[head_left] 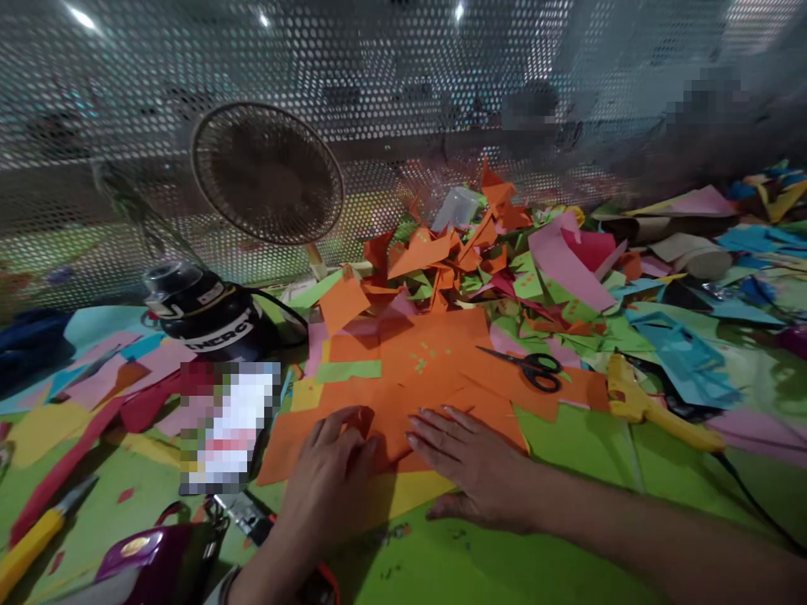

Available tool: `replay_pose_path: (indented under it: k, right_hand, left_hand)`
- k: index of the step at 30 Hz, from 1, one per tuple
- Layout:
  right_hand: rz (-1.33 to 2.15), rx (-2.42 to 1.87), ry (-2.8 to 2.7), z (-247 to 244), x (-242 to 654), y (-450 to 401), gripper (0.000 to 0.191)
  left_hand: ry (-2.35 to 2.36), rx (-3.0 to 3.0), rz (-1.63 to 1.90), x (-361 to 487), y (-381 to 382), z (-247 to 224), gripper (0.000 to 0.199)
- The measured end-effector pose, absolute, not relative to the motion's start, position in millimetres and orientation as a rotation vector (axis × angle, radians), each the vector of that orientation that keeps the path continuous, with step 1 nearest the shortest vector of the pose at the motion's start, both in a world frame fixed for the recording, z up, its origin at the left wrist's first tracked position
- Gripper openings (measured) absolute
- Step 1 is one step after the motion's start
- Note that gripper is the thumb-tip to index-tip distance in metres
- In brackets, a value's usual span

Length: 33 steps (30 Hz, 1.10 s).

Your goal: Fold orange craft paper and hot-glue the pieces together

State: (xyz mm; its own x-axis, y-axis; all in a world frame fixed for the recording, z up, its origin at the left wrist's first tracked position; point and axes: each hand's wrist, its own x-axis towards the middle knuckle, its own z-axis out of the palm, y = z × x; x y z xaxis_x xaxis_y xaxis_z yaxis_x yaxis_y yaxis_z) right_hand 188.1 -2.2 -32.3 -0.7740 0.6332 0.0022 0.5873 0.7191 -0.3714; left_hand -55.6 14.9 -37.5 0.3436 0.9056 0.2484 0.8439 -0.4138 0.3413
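Observation:
Sheets of orange paper (435, 340) lie in front of me, with a yellow sheet (403, 494) partly under them. My right hand (472, 466) rests flat on the orange paper, its fingers stretched out and pointing left. Beside it, my left hand (331, 466) has its fingers curled with the thumb close to the index finger, gripping the paper at a fold; the fingertips are partly hidden. Black-handled scissors (535, 370) lie on the orange paper beyond my right hand. Small green scraps (430, 356) are scattered on the upper sheet.
A yellow glue gun (661, 420) with a cord lies at right. At left are a phone (236, 428), a dark bottle (211, 315), a yellow cutter knife (38, 538) and a purple pouch (155, 563). Behind stand a paper-scrap heap (441, 260), a fan (268, 172) and a perforated metal screen (403, 92).

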Motion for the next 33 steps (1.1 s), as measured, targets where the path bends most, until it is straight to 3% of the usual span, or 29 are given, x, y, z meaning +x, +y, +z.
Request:
replay_pose_path:
  k: [33]
  right_hand:
    - [0.633, -1.030, -2.768, -37.4, 187.6, 4.0, 0.076]
  left_hand:
    - [1.650, 2.464, 0.520, -65.5, 15.6, -51.3, 0.024]
